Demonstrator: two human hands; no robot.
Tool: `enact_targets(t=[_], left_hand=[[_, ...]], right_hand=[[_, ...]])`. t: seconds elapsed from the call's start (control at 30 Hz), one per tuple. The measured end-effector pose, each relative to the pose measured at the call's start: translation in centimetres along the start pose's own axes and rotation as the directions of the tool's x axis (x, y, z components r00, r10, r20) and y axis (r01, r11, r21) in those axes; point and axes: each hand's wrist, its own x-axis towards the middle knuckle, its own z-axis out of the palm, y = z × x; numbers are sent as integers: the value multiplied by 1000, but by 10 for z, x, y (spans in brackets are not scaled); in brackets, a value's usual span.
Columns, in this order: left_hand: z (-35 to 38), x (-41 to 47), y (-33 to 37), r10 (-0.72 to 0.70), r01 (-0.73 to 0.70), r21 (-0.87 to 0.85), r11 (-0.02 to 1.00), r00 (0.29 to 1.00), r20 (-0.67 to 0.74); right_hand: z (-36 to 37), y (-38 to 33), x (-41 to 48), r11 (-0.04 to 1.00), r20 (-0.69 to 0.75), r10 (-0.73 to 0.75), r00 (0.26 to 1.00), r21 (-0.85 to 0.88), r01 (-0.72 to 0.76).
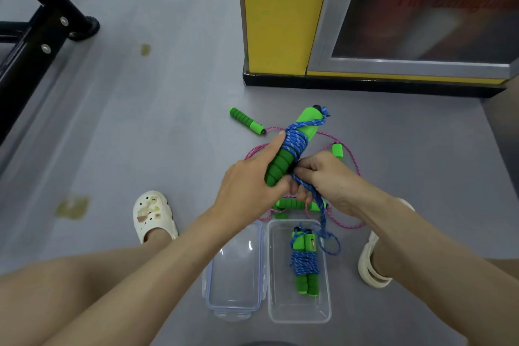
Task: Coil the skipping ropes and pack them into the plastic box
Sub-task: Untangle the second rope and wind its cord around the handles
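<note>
My left hand [252, 180] grips a pair of green foam handles [280, 166] with blue rope [296, 142] wound round their middle; the index finger lies along the coil. My right hand [325, 177] pinches the loose blue rope end beside the handles, and the tail [323, 213] hangs down towards the clear plastic box [323, 314]. Inside the box lies one coiled blue rope with green handles [304, 261]. A pink rope [352, 157] with green handles [247, 121] lies loose on the floor beyond my hands.
The box's clear lid [236, 289] lies on the grey floor to the left of the box. My feet in white clogs [153, 215] flank the spot. A yellow cabinet [280, 22] stands behind, a black metal frame [33, 42] at far left.
</note>
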Motion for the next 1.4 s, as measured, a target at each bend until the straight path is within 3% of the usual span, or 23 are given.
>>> enact_targets(t=[0.17,0.27,0.43,0.6,0.7,0.83,0.93,1.03,1.1,1.2,1.4], left_hand=[[1,6,-9,-60,87,-403,911,995,79],[2,8,-12,-46,83,-439,895,994,95],[1,10,-13,-78,103,-429,898,994,76],[1,7,-9,-49,75,-385,920,996,77],[0,5,-7,-51,106,-486,868,991,124],[-11,9,0,-187,282,-674,683,959,212],[-18,12,0,-305,448,-716,536,893,330],[-23,11,1,-276,596,-713,369,803,528],[-23,10,1,-243,635,-700,326,772,587],[-23,10,0,-270,633,-710,307,774,573],[-20,12,-4,-420,559,-753,347,810,409]], right_hand=[[-1,-1,2,987,19,56,998,148,-58],[-2,-2,3,947,84,86,993,304,-108],[-3,-6,-1,899,169,48,984,422,-117],[-1,-7,1,928,44,79,996,362,-89],[-3,-6,3,944,27,62,998,323,-67],[-8,-9,2,962,49,-31,998,271,17],[-6,-10,1,940,113,-64,991,341,21],[-4,-12,-1,933,136,-81,987,359,27],[-5,-12,-1,952,118,-93,989,302,54],[-6,-11,0,967,93,-88,992,247,62],[-7,-10,3,992,3,-29,1000,124,28]])
